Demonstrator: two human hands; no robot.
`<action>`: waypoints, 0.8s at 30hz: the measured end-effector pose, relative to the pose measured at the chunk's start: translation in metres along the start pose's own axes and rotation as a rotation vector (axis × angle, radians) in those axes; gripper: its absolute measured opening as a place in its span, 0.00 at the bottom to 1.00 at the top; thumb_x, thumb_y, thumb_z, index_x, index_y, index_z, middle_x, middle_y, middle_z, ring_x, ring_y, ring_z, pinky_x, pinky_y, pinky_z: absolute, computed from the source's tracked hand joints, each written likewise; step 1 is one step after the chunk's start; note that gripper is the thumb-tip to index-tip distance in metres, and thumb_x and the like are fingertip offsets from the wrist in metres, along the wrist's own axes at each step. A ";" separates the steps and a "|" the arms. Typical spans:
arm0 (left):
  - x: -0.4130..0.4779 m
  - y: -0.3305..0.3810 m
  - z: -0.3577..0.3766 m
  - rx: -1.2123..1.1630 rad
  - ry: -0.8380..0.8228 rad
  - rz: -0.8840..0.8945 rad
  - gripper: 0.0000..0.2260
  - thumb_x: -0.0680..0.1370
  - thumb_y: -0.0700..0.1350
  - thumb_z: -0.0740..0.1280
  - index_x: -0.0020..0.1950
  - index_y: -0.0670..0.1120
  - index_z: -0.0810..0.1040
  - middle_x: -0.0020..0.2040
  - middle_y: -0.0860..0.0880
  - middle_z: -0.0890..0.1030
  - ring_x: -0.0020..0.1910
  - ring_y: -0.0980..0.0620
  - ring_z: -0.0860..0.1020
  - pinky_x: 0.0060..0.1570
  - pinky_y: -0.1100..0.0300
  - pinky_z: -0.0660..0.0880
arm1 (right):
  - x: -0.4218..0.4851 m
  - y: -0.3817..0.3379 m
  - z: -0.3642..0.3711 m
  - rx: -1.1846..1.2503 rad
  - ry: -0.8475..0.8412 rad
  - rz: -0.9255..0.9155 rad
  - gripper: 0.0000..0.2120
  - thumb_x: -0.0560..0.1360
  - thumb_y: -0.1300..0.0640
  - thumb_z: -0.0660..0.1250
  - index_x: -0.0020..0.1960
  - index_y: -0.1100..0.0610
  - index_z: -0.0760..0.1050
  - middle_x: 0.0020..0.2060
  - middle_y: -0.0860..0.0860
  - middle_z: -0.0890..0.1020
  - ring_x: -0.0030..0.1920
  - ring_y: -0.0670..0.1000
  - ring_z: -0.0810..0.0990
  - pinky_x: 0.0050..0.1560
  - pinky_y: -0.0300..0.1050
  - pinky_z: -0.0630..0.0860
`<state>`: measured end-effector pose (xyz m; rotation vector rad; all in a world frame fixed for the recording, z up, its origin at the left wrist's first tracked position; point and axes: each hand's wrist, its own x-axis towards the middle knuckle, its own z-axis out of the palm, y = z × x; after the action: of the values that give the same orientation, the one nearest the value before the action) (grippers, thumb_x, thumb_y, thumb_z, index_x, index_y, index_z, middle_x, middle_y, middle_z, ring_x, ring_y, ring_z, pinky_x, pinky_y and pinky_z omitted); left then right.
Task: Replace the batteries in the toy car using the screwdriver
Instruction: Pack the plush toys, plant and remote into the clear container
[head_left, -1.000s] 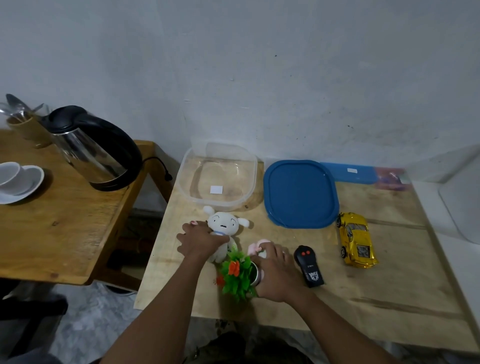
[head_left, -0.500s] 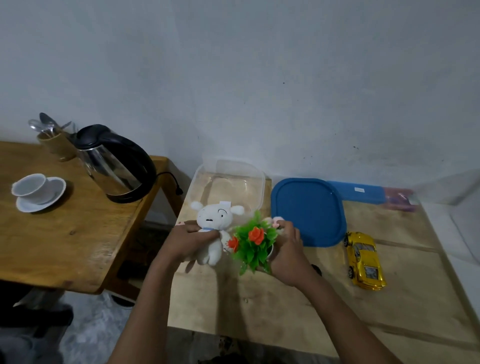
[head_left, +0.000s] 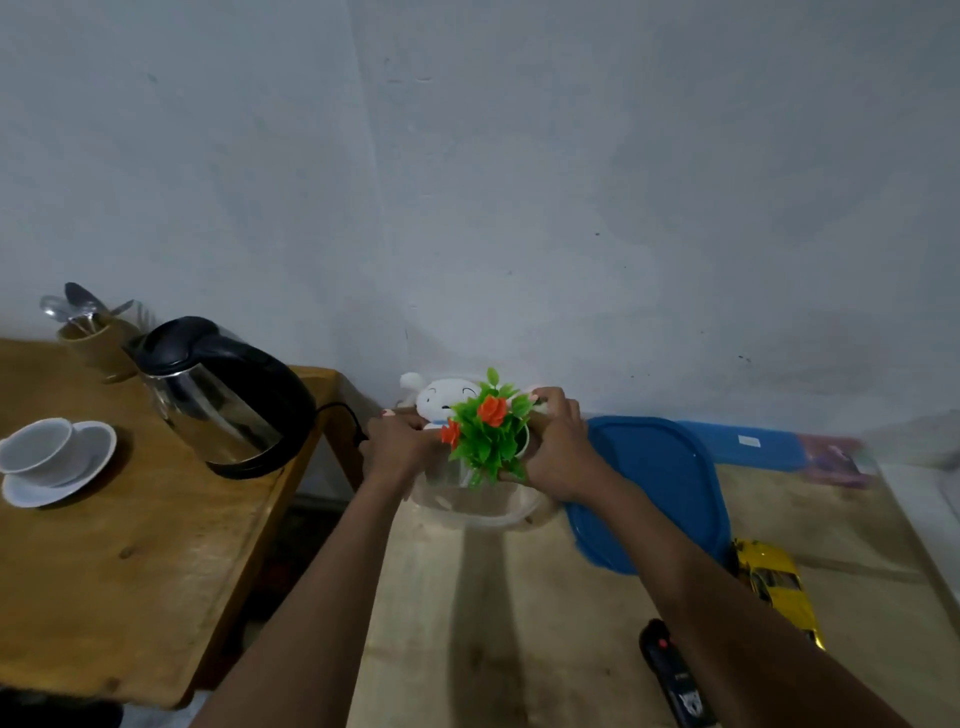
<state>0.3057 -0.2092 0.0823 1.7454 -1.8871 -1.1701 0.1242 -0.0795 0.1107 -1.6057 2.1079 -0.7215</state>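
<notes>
Grey-walled bench (head_left: 493, 623): left hand (head_left: 400, 447) clamps its fingers on a plush toy (head_left: 441, 400), right hand (head_left: 558, 447) on a plastic plant (head_left: 485, 436), above a clear tub (head_left: 467, 515), best lowered inside its rim before release; toy car (head_left: 779, 587) lies well right of the fingers.

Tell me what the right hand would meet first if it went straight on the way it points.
Probably the white plush toy gripped by the left hand, just beyond the right hand's green plastic plant; depth is unclear.

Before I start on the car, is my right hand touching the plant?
Touching. The head view shows the right hand curled round the plant at its white pot, with no gap between them.
</notes>
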 end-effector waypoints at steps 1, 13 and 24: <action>0.020 -0.010 0.009 0.051 0.002 -0.008 0.23 0.55 0.66 0.61 0.39 0.57 0.85 0.53 0.43 0.82 0.55 0.40 0.79 0.51 0.51 0.79 | 0.007 0.002 0.002 -0.020 -0.025 -0.006 0.17 0.66 0.43 0.75 0.51 0.45 0.77 0.61 0.43 0.59 0.62 0.50 0.58 0.67 0.51 0.64; 0.036 -0.001 0.019 0.145 -0.112 0.077 0.14 0.72 0.59 0.62 0.56 0.68 0.79 0.66 0.49 0.76 0.63 0.42 0.76 0.64 0.41 0.71 | 0.050 0.016 0.015 -0.260 -0.233 -0.114 0.17 0.62 0.44 0.72 0.50 0.40 0.76 0.63 0.48 0.62 0.62 0.52 0.58 0.67 0.50 0.58; 0.039 -0.050 0.007 -0.101 -0.016 0.025 0.15 0.81 0.48 0.61 0.65 0.47 0.79 0.56 0.45 0.84 0.55 0.46 0.81 0.52 0.54 0.79 | 0.053 0.040 0.051 -0.573 -0.543 -0.182 0.30 0.70 0.43 0.70 0.70 0.46 0.69 0.77 0.52 0.52 0.77 0.57 0.41 0.74 0.62 0.43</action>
<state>0.3265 -0.2397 0.0300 1.6592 -1.8205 -1.2508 0.1100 -0.1303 0.0455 -2.0058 1.8506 0.2997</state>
